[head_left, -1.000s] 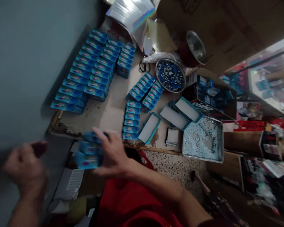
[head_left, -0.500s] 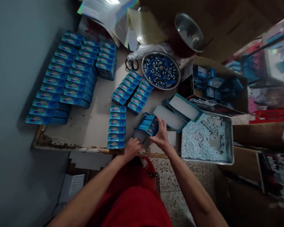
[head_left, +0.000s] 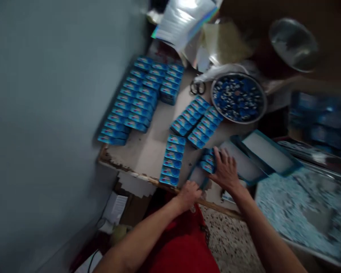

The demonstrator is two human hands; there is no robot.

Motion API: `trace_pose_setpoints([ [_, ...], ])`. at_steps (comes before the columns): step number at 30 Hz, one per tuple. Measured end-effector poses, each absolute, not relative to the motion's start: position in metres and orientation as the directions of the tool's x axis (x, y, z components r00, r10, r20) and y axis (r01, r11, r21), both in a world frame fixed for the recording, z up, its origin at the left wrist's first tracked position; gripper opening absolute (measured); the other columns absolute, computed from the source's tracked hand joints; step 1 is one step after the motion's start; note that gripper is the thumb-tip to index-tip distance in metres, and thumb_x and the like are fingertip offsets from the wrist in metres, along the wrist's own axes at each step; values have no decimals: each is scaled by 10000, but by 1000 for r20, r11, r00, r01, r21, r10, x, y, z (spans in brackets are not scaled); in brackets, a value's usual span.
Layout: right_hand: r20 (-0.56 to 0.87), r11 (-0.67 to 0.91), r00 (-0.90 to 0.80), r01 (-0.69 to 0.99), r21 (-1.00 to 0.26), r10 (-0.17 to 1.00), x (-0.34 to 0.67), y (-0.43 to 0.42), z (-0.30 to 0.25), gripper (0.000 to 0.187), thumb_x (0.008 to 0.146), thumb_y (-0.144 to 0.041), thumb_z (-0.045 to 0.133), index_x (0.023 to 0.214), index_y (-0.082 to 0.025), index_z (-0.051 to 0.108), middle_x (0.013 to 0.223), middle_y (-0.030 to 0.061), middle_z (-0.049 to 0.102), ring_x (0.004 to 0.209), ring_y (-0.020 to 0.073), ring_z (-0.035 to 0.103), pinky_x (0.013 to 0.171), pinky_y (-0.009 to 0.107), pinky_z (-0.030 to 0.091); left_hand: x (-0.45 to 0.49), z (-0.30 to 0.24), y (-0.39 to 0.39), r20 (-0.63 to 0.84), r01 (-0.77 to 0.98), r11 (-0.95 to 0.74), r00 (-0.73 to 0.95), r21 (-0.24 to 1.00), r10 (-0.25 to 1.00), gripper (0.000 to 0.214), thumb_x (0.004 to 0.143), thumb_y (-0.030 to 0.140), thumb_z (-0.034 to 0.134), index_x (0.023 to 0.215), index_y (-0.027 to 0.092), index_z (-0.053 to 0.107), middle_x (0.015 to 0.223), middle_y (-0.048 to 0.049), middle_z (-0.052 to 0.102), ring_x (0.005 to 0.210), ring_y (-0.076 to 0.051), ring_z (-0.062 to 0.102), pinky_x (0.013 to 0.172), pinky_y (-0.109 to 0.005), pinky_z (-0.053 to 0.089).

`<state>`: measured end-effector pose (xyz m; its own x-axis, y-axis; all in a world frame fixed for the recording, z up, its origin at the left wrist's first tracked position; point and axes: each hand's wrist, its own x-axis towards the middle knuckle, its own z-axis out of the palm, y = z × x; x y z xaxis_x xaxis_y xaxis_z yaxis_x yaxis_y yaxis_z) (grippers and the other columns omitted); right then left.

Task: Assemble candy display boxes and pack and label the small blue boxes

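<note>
The small blue boxes are in the open tray now. A second ago they were a stack in the person's right hand, held off the near-left corner of the tabletop, and half a second ago they were just being lowered in. So the loading part looks done for this batch, and what's showing now is more like seating them. The right hand's grip is open, fingers spread and palm lying flat on top of the boxes. The left hand has its grip curled shut on the tray's near end, same spot as half a second ago.

Room is tight. The tray sits right at the chipped near edge of the tabletop, with a column of blue boxes just beside it on the left and two empty trays just beside it on the right. Past those is a metal pan of pale pellets. The only real bare patch is between that column and the big block of boxes along the wall. Farther back sit a double row of boxes, scissors and a bowl of blue caps.
</note>
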<state>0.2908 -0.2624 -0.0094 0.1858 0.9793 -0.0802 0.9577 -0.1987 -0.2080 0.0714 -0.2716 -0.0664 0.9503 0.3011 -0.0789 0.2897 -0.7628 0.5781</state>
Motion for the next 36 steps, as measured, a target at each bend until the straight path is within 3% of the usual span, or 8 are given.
trace_pose_setpoints([
  [5, 110, -224, 327, 820, -527, 939, 222, -229, 46, 836, 876, -552, 670, 1556, -180, 357, 1456, 218, 498, 1330, 374, 492, 1050, 580, 444, -8, -4, -225, 239, 252, -765, 852, 593, 466, 147, 978, 343, 577, 957, 224, 661, 907, -45, 676, 906, -195, 604, 814, -346, 439],
  [8, 64, -127, 319, 543, -830, 946, 131, -188, 54, 430, 952, -437, 618, 1338, -248, 595, 1128, 101, 693, 975, 242, 679, 874, 422, 568, -85, 23, -150, 384, 648, -548, 393, 530, 836, 148, 987, 235, 535, 1067, 237, 659, 953, -65, 700, 952, -211, 620, 929, -374, 445],
  [11, -6, -43, 119, 316, -948, 993, 44, -131, 24, 337, 945, -424, 638, 1212, -219, 658, 985, 68, 718, 873, 208, 694, 813, 362, 586, -142, 21, -50, 379, 829, -218, 9, 514, 926, 304, 993, 342, 529, 1226, 174, 625, 1166, -150, 686, 1129, -274, 607, 1018, -417, 437],
  [14, 60, 21, 85, 400, -916, 995, -9, -70, -15, 721, 792, -430, 806, 1390, -139, 529, 1289, 167, 614, 1189, 285, 606, 1007, 427, 535, -163, 0, 37, 228, 837, -66, -71, 544, 971, 461, 966, 379, 564, 1342, 113, 577, 1306, -204, 649, 1215, -296, 602, 1029, -398, 450],
  [18, 104, 51, 54, 597, -800, 993, -34, -18, -39, 1038, 704, -387, 867, 1536, -124, 305, 1488, 207, 434, 1398, 319, 414, 1170, 480, 394, -164, -31, 86, -16, 788, 96, -108, 608, 994, 373, 964, 409, 550, 1174, 142, 704, 1090, -161, 751, 1008, -267, 694, 906, -342, 495],
  [24, 49, -38, 83, 802, -597, 995, -62, 0, -26, 1039, 701, -442, 848, 1511, -53, 328, 1454, 261, 428, 1339, 401, 427, 1093, 565, 423, -176, -47, 80, 12, 659, 12, -32, 752, 999, 340, 935, 333, 563, 1136, 109, 720, 1052, -126, 762, 914, -199, 683, 844, -274, 497],
  [31, 24, -100, 116, 927, -361, 993, -96, 18, -9, 618, 999, -367, 470, 1515, -71, 302, 1326, 139, 527, 1285, 302, 527, 994, 511, 475, -181, -41, 84, -26, 653, 25, -8, 757, 1000, 400, 918, 310, 516, 1155, 40, 692, 1077, -107, 734, 965, -170, 638, 961, -362, 482],
  [36, -30, -64, 57, 911, -406, 998, -63, -23, 15, 1037, 703, -559, 793, 1554, -235, 296, 1340, 56, 562, 1221, 262, 563, 1032, 423, 492, -184, 9, 39, -3, 556, 42, -71, 830, 997, 581, 908, 575, 492, 1207, 111, 675, 1088, 33, 727, 1039, -170, 646, 976, -474, 471],
])
